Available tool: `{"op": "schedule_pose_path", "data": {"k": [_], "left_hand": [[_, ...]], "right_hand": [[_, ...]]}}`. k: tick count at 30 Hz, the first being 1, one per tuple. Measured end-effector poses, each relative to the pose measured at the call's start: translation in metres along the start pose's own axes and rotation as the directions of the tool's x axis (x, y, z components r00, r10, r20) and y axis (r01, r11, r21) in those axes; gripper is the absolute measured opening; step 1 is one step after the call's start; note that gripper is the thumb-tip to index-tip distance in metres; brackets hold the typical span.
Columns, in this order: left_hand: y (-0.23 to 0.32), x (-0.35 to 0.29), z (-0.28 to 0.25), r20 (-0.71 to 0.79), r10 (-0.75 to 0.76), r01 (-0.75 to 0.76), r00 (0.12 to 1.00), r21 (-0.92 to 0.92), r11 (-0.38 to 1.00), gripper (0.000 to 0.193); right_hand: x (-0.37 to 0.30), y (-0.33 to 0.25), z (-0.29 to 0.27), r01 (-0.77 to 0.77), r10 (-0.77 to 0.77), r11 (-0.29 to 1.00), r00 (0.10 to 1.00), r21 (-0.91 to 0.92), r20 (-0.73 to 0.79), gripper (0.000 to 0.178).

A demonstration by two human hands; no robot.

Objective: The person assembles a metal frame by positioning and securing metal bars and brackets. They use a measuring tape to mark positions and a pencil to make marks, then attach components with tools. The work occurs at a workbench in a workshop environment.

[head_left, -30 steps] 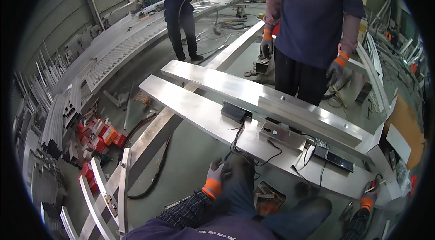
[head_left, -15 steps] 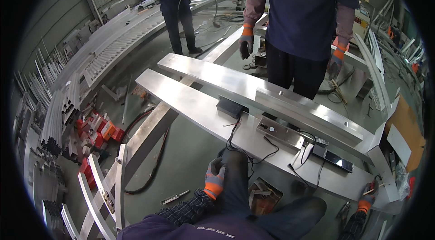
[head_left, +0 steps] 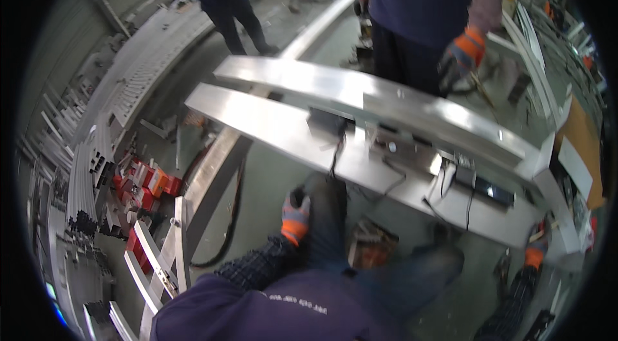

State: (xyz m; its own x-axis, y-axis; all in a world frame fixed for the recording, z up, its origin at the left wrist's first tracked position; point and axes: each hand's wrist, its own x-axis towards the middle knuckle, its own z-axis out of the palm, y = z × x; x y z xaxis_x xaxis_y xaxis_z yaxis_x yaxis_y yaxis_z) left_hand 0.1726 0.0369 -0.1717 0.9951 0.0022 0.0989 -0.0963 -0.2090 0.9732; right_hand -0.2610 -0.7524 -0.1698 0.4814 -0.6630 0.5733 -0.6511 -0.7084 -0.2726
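Observation:
My left hand [head_left: 295, 217], in a grey and orange glove, rests by my knee with its fingers curled and nothing visible in them. At the right end of a long silvery metal beam [head_left: 257, 119], my gloved right hand [head_left: 536, 248] grips a thin tan stick-like thing, blurred. On that beam lie a black box [head_left: 326, 123] with dark cables, a silvery metal box [head_left: 412, 156] and a flat black device [head_left: 493, 192]. A second metal beam [head_left: 302, 77] runs behind it, with a narrower metal bar [head_left: 444, 121] along its right part.
Across the beams stands a co-worker [head_left: 421, 6] in orange-grey gloves; another person [head_left: 219, 0] is further back. A cardboard box [head_left: 582, 141] sits at the right. Red parts [head_left: 151, 183] and stacked metal tubes [head_left: 80, 180] lie left. An open box [head_left: 372, 244] is between my legs.
The whole view has shifted and blurred. The co-worker's gloved hand at the right has risen toward the beam. My left hand stays by my knee, my right at the beam's end.

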Motion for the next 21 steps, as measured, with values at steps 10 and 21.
{"op": "schedule_pose_path", "data": {"k": [10,21], "left_hand": [[0.036,0.006,-0.027,0.155,-0.174,0.228,0.972,-0.478,0.848,0.041],[0.128,0.225,0.004,0.483,0.515,-0.694,0.708,0.343,0.632,0.037]], "right_hand": [[0.015,-0.114,-0.049,-0.055,0.062,0.987,0.997,-0.149,0.043,0.055],[-0.043,-0.311,-0.049,0.264,-0.228,0.95,0.95,0.164,-0.213,0.046]]}}
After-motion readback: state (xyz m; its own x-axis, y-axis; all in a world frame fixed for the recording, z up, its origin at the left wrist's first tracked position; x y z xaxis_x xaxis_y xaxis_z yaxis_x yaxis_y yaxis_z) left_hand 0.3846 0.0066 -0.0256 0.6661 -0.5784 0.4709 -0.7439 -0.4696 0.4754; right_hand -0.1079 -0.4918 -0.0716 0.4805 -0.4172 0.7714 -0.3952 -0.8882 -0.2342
